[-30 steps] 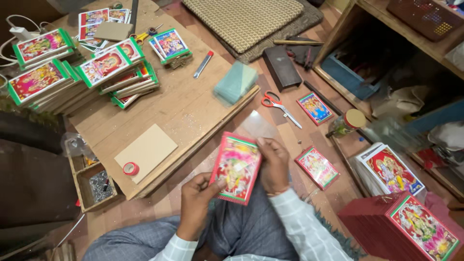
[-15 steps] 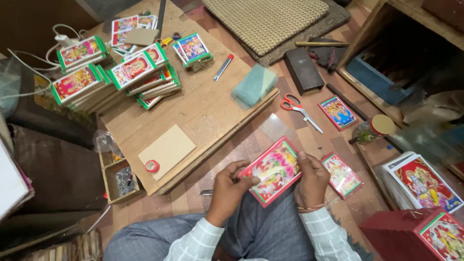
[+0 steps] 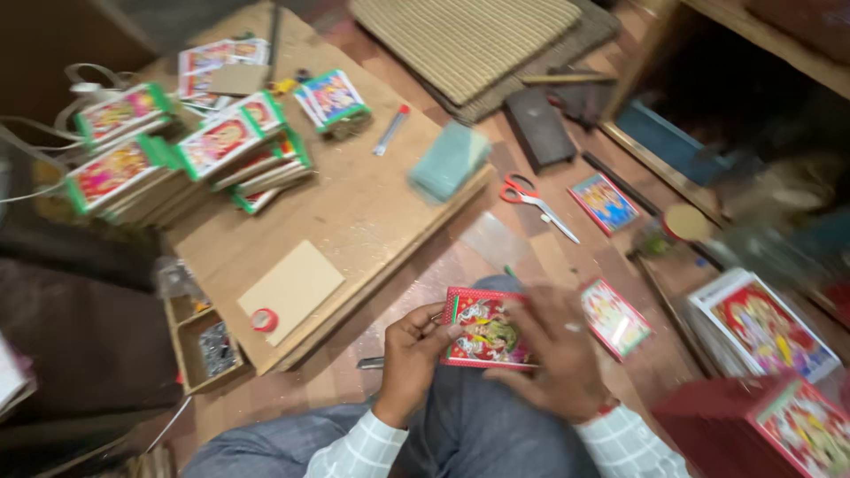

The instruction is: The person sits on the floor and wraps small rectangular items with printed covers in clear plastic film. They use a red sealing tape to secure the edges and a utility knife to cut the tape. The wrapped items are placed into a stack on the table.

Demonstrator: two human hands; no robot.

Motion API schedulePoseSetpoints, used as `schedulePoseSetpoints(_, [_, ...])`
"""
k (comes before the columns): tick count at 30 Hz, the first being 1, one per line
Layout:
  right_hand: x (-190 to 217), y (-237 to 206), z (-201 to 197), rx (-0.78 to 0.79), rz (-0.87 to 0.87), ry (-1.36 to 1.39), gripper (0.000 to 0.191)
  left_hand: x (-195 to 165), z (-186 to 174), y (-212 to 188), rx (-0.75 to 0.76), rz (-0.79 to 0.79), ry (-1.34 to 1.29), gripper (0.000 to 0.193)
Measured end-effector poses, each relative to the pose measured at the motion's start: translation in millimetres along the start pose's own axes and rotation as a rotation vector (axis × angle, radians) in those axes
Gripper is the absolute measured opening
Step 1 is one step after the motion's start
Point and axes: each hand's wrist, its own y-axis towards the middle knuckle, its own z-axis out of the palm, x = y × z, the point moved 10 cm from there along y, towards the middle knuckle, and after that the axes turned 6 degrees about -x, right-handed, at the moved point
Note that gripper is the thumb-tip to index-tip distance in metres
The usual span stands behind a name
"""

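A small red-bordered picture panel [image 3: 484, 328] with bright printed figures lies flat over my lap, just above my grey trousers. My left hand [image 3: 412, 354] grips its left edge with thumb on top. On its right side rests my right hand [image 3: 553, 350], blurred by motion, fingers spread over the panel's right part. A similar red-bordered picture [image 3: 614, 317] lies on the floor just right of my right hand. Red-handled scissors [image 3: 529, 197] lie on the floor further ahead.
A low wooden board [image 3: 354, 212] ahead carries stacks of green- and red-edged pictures [image 3: 190, 155], a blank cardboard piece [image 3: 290, 290], a red tape roll [image 3: 264, 319] and a teal block [image 3: 449, 161]. A woven mat [image 3: 469, 40] lies beyond. Larger framed pictures [image 3: 766, 327] stand at right.
The panel has swung from tilted upright to lying flat and lower over my lap. My right hand slid across its right side. The view shifted, moving the board rightward in frame.
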Motion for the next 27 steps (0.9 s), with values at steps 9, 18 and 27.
schedulePoseSetpoints(9, [-53.5, -46.2, 7.0, -0.051, 0.2, -0.082, 0.07, -22.4, 41.9, -12.1, 0.022, 0.224, 0.403, 0.042])
schedulePoseSetpoints(18, [-295.3, -199.8, 28.2, 0.069, 0.654, -0.325, 0.089, 15.1, -43.6, -7.8, -0.178, 0.135, 0.306, 0.033])
schedulePoseSetpoints(27, [-320.7, -217.4, 64.3, 0.367, 0.823, -0.409, 0.09, 64.7, -127.3, -15.2, -0.294, 0.01, 0.195, 0.029])
